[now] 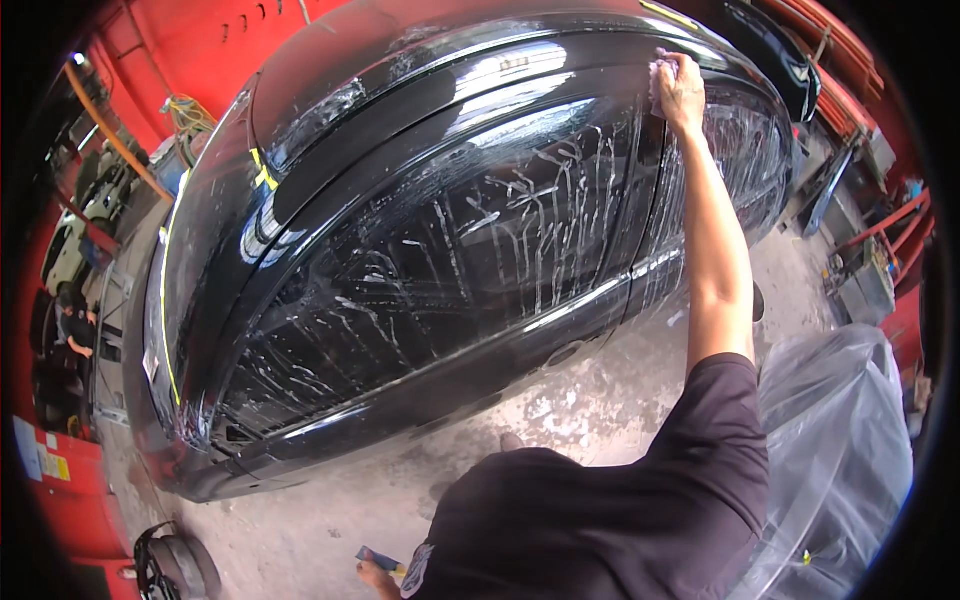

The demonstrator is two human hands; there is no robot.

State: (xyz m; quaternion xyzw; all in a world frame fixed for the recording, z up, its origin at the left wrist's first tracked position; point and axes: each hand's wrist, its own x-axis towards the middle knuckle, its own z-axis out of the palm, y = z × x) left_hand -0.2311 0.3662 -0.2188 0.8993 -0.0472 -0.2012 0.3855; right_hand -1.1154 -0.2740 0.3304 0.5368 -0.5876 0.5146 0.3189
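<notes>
Before me stands a black car [420, 385], its side window [510, 235] streaked with whitish runs. With my right arm stretched far out, my right hand [684, 95] is closed round a crumpled pale purple cloth [657, 88] and presses it against the roof edge above the rear side window. Low by my body, my left hand [375, 577] grips a small flat blue-grey piece [374, 556] with a bit of yellow beside it; its exact kind is unclear. Only part of that hand shows. Wet, whitish smears lie along the roof rail.
Yellow tape [264, 172] sticks to the car's front pillar. Clear plastic sheeting [835, 440] drapes something at my right. A dark round object [178, 565] lies on the floor at the lower left. Another person [76, 325] is at the far left, near red walls.
</notes>
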